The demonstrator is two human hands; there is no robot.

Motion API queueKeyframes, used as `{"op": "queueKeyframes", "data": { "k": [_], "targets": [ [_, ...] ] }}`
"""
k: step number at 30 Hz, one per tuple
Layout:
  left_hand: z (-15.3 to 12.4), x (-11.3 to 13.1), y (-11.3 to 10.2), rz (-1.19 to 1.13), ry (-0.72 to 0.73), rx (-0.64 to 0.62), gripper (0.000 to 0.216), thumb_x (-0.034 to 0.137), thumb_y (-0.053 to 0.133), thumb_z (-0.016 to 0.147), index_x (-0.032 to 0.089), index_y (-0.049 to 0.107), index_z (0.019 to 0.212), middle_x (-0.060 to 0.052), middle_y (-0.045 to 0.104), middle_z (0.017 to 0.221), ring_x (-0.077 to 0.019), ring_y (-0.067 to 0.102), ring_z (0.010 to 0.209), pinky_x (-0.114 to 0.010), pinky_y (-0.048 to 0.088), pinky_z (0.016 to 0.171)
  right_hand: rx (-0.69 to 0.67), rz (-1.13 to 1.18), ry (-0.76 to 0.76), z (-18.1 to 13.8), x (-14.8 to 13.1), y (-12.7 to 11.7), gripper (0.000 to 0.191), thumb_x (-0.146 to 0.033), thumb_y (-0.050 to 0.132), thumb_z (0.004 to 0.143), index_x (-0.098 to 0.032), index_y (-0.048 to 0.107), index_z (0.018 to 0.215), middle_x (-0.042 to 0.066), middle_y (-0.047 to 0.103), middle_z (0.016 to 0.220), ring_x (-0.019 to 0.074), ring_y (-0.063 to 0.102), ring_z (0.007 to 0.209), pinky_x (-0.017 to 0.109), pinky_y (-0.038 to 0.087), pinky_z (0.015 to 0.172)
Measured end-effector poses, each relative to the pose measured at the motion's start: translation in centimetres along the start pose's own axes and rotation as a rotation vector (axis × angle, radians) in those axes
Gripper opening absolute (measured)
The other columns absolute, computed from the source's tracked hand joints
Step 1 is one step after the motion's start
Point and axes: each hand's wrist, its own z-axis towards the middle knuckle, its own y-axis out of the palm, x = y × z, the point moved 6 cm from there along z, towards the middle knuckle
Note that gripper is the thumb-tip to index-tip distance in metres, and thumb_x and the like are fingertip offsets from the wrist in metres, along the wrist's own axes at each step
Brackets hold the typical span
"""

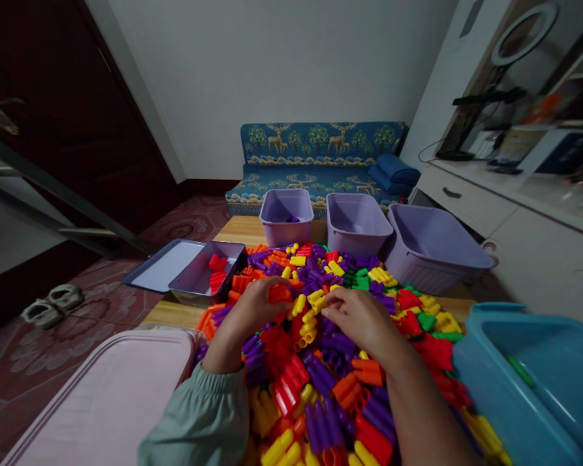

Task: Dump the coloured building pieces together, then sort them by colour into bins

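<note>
Left hand (252, 310) has its grip curled round an orange block (280, 294) atop the block pile (320, 362) mid-surface, long axis running left-right. Right hand (359, 317) lies just beside, fingers pressed on yellow blocks (315, 301), pinch not discernible. Gray tray (201, 275) with red blocks sits nearer the left hand, at the surface's left edge.

My head view dim overall, indoor light weak and flat. Brightest patch: pale back wall (291, 71), top centre, evenly lit, no visible lamp. Dark door (72, 110) at left nearly black, detail lost. Ring light (525, 32) top right appears unlit. Pile of plastic blocks (320, 336) keeps saturated colour despite gloom, with soft shadows between pieces. I see no glare. Strong wide-angle bending at edges: door frame and cabinet (515, 220) lean outward. Left hand (257, 307) and right hand (357, 317) slightly soft. Shelf clutter at right blurred.
</note>
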Motion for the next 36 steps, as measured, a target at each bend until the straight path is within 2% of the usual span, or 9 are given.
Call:
{"op": "queueKeyframes", "data": {
  "k": [5,10,13,17,20,23,26,31,36],
  "targets": [
    [-0.1,1.7,1.0,-0.324,0.178,-0.098,0.065,0.022,0.067,0.078,0.021,0.05,0.141,-0.01,0.05,0.147,-0.0268,0.047,0.134,-0.04,0.047,0.104,0.056,0.098,-0.069,-0.2,-1.2,-0.3,0.019,-0.022,0.063,0.079,-0.023,0.072,0.096,0.001,0.074,0.088,0.0156,0.066,0.075,0.025,0.046,0.068],
    [-0.2,2.3,0.7,-0.376,0.288,-0.033,0.058,0.012,0.058,0.081,0.023,0.054,0.138,-0.009,0.054,0.143,-0.0235,0.048,0.133,-0.041,0.04,0.112,-0.049,0.161,-0.284,-0.7,-3.1,1.1,0.03,-0.012,0.062,0.077,-0.025,0.073,0.102,-0.001,0.073,0.1,0.0141,0.065,0.083,0.025,0.047,0.079],
    [-0.3,2.3,0.2,-0.296,0.306,0.019,0.054,0.012,0.057,0.082,0.023,0.057,0.135,-0.009,0.059,0.137,-0.0231,0.053,0.128,-0.04,0.043,0.108,-0.06,0.059,-0.368,-0.8,-3.5,1.6,0.03,-0.013,0.065,0.077,-0.023,0.073,0.104,0.003,0.07,0.111,0.019,0.06,0.104,0.031,0.044,0.094],
    [-0.6,2.5,-1.1,-0.044,0.219,0.078,0.04,0.012,0.061,0.078,0.019,0.068,0.117,-0.01,0.069,0.117,-0.0229,0.064,0.108,-0.037,0.051,0.095,-0.004,-0.076,-0.272,-0.3,-2.4,1.4,0.032,-0.013,0.063,0.078,-0.019,0.073,0.107,0.006,0.064,0.127,0.0233,0.051,0.118,0.035,0.039,0.104],
    [-1.0,2.8,-1.8,0.119,0.168,0.035,0.024,0.012,0.062,0.075,0.017,0.074,0.096,-0.007,0.073,0.097,-0.0196,0.067,0.087,-0.031,0.052,0.081,0.059,-0.146,-0.14,-0.1,-1.3,0.5,0.027,-0.017,0.06,0.083,-0.018,0.074,0.105,0.007,0.066,0.122,0.0251,0.053,0.115,0.036,0.041,0.101],
    [-1.4,2.8,-1.1,0.164,0.129,-0.099,0.025,0.012,0.061,0.073,0.018,0.076,0.092,-0.005,0.075,0.088,-0.0175,0.067,0.074,-0.026,0.052,0.069,0.099,-0.212,-0.047,0.0,-0.6,-0.3,0.022,-0.024,0.062,0.084,-0.019,0.075,0.101,0.009,0.069,0.113,0.0266,0.056,0.109,0.035,0.044,0.095],
    [-1.7,2.8,0.3,0.18,0.125,-0.216,0.044,0.002,0.056,0.066,0.023,0.077,0.098,-0.005,0.077,0.095,-0.0196,0.07,0.082,-0.027,0.053,0.075,0.106,-0.197,0.005,0.2,-0.2,-0.7,0.02,-0.028,0.062,0.085,-0.021,0.075,0.099,0.007,0.071,0.108,0.025,0.061,0.105,0.033,0.045,0.09],
    [-1.9,3.6,2.1,0.307,0.153,-0.229,0.06,-0.005,0.053,0.06,0.03,0.076,0.103,-0.003,0.074,0.109,-0.0234,0.068,0.103,-0.032,0.051,0.09,0.114,-0.074,-0.004,0.3,-0.3,-0.5,0.02,-0.026,0.061,0.085,-0.021,0.074,0.098,0.006,0.073,0.101,0.0206,0.066,0.092,0.029,0.047,0.082],
    [-1.9,4.2,3.8,0.533,0.143,-0.258,0.054,0.0,0.057,0.062,0.027,0.073,0.106,-0.008,0.066,0.12,-0.0282,0.07,0.092,-0.036,0.056,0.075,0.12,-0.046,-0.137,0.3,-1.5,0.1,0.021,-0.019,0.061,0.082,-0.019,0.074,0.099,0.005,0.073,0.104,0.0213,0.063,0.103,0.031,0.043,0.094]
  ]
}}
